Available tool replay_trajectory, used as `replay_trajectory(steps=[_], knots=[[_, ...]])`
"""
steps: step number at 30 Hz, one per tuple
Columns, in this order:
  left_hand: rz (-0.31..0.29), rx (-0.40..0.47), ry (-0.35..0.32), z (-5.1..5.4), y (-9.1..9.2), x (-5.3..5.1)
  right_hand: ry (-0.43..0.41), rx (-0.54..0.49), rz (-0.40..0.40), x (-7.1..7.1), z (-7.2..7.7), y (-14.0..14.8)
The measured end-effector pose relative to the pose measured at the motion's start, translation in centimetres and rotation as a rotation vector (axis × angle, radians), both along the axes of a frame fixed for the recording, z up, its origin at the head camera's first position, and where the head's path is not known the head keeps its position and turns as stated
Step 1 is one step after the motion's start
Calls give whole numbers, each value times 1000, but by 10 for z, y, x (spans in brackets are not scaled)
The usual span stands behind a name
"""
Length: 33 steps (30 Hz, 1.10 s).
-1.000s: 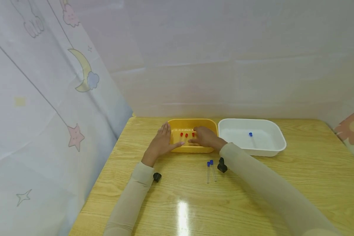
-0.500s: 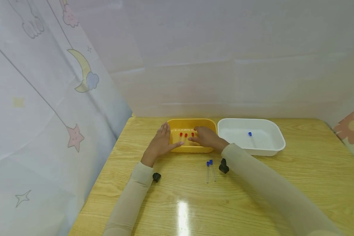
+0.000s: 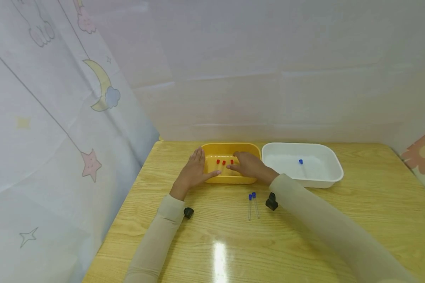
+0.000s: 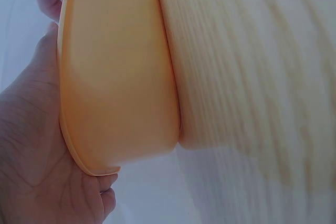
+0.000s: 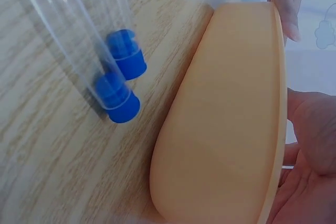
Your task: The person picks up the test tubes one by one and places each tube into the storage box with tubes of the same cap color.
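A yellow tray (image 3: pixel 230 179) stands at the back of the table, with red-capped clear tubes (image 3: pixel 224 162) lying in it. My left hand (image 3: pixel 193 169) lies along the tray's left end, its fingers straight against the rim and its thumb stretched over the front rim. From the right my right hand (image 3: pixel 249 164) reaches over the rim into the tray. Its thumb and forefinger are apart beside the rightmost red cap (image 3: pixel 231 161); its other fingers are partly hidden. In the right wrist view, blue-capped tubes (image 5: pixel 126 53) lie on the table before the tray.
To the right stands a white tray (image 3: pixel 334 179) with one blue-capped tube (image 3: pixel 300 161) in it. Black wrist-camera pieces (image 3: pixel 271 201) show beside both forearms. Patterned cloth (image 3: pixel 92 165) hangs along the table's left side, and a plain pale sheet (image 3: pixel 233 78) behind it.
My right wrist and sleeve have shifted slightly to the right, with the fingers staying inside the yellow tray. My left hand and the tubes have kept their places.
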<state>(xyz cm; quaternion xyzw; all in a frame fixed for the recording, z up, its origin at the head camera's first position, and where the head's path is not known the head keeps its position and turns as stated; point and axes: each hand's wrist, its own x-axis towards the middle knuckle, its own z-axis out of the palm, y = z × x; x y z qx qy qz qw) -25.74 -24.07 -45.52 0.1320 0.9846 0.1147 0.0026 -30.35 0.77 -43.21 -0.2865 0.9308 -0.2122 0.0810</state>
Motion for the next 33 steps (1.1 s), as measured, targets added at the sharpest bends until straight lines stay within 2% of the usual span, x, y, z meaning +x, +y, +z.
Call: replay_trajectory(steps=[16, 33], knots=[[12, -4, -12, 2, 2, 1, 82, 32, -15, 12, 11, 11], [14, -10, -17, 4, 2, 1, 139, -7, -15, 27, 18, 23]])
